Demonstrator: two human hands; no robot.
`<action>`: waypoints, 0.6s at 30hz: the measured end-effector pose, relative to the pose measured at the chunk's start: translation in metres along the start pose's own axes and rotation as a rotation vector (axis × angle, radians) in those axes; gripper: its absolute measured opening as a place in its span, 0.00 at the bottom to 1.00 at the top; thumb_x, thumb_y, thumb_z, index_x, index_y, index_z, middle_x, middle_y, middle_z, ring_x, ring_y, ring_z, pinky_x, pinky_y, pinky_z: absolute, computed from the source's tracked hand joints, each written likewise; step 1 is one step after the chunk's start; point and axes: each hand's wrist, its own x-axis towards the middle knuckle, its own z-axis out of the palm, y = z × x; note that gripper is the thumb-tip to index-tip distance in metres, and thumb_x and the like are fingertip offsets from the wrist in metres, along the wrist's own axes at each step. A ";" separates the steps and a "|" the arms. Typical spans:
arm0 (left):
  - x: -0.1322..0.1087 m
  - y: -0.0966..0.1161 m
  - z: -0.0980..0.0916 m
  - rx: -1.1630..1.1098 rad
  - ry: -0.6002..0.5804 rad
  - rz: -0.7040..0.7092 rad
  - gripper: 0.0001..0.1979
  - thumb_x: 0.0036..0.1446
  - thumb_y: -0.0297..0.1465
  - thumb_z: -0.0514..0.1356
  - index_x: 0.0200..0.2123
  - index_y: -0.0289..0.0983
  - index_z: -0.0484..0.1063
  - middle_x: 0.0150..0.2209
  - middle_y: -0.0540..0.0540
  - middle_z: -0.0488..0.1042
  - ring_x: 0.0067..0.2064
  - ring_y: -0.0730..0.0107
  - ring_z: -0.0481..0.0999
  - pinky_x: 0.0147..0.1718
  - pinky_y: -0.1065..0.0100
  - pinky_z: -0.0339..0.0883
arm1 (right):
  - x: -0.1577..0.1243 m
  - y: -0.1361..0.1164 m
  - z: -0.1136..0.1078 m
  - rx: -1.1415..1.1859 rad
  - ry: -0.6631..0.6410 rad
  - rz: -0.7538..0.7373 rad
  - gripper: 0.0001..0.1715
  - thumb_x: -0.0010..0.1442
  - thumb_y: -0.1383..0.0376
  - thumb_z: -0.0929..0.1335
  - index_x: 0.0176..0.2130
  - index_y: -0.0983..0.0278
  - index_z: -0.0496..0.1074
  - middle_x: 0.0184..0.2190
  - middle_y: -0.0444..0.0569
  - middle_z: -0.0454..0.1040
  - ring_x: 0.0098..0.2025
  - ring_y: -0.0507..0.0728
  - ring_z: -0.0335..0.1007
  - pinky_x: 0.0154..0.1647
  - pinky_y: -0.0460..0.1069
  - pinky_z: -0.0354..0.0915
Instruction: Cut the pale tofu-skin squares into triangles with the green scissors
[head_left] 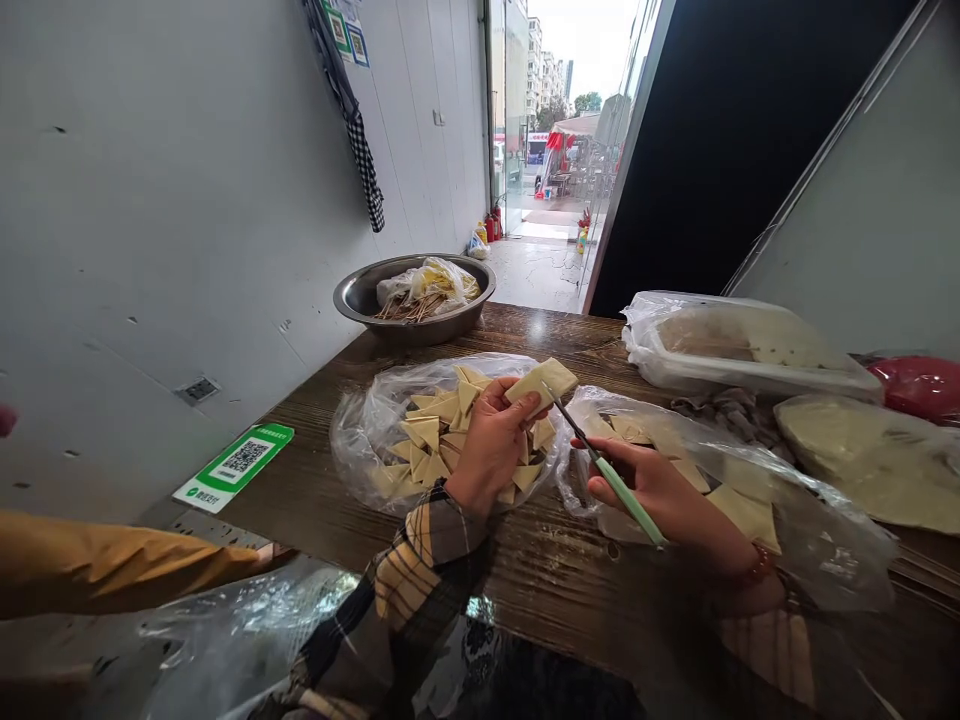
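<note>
My left hand [501,430] pinches a pale yellow folded sheet [553,378] above a clear plastic bag [356,440] spread on the table. Many cut triangular pieces [427,432] of the same pale stuff lie in that bag. In my right hand [645,480] is a slim tool with a light green handle [630,503]; its dark metal end touches the sheet's near side. Whether it is a knife or scissors, I cannot tell. Beneath and beyond my right hand, a second clear bag [817,540] holds larger pale sheets [742,512].
A metal basin [352,300] with skewers and a bag stands at the table's back left. A wrapped tray [705,365], a grey cloth [731,415] and a red bag [922,385] sit at right. A green QR card [236,466] lies left, near another person's orange sleeve [112,562].
</note>
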 end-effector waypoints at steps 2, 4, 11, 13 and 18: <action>0.000 0.000 0.000 0.001 0.003 0.002 0.18 0.40 0.30 0.73 0.33 0.36 0.70 0.34 0.50 0.76 0.36 0.73 0.76 0.39 0.70 0.70 | 0.000 0.000 0.001 0.004 0.002 -0.004 0.34 0.53 0.52 0.69 0.54 0.68 0.74 0.30 0.48 0.77 0.32 0.58 0.70 0.36 0.51 0.66; 0.000 -0.001 0.000 0.001 0.003 0.002 0.18 0.39 0.30 0.73 0.32 0.36 0.70 0.33 0.50 0.76 0.35 0.73 0.76 0.39 0.69 0.70 | 0.000 0.001 0.002 0.011 0.009 -0.011 0.33 0.53 0.53 0.70 0.54 0.67 0.74 0.29 0.48 0.76 0.31 0.58 0.69 0.35 0.51 0.65; -0.002 -0.002 0.003 0.008 -0.027 0.003 0.18 0.38 0.30 0.73 0.32 0.36 0.70 0.31 0.51 0.75 0.34 0.74 0.75 0.37 0.70 0.69 | 0.002 0.006 0.003 0.034 0.016 -0.022 0.34 0.55 0.51 0.70 0.54 0.69 0.74 0.27 0.47 0.74 0.29 0.56 0.65 0.32 0.49 0.63; -0.002 -0.003 0.003 0.011 -0.028 0.004 0.18 0.39 0.30 0.73 0.31 0.35 0.70 0.31 0.51 0.75 0.34 0.74 0.75 0.37 0.70 0.69 | 0.002 0.006 0.002 0.030 0.016 -0.022 0.34 0.55 0.51 0.70 0.54 0.69 0.74 0.27 0.47 0.74 0.29 0.56 0.65 0.31 0.49 0.62; -0.001 -0.003 0.002 0.021 -0.044 0.018 0.17 0.40 0.31 0.73 0.31 0.35 0.70 0.32 0.51 0.75 0.34 0.74 0.74 0.38 0.69 0.69 | 0.001 0.004 0.001 0.030 0.031 -0.007 0.34 0.54 0.52 0.70 0.54 0.70 0.75 0.29 0.48 0.74 0.27 0.54 0.63 0.27 0.48 0.59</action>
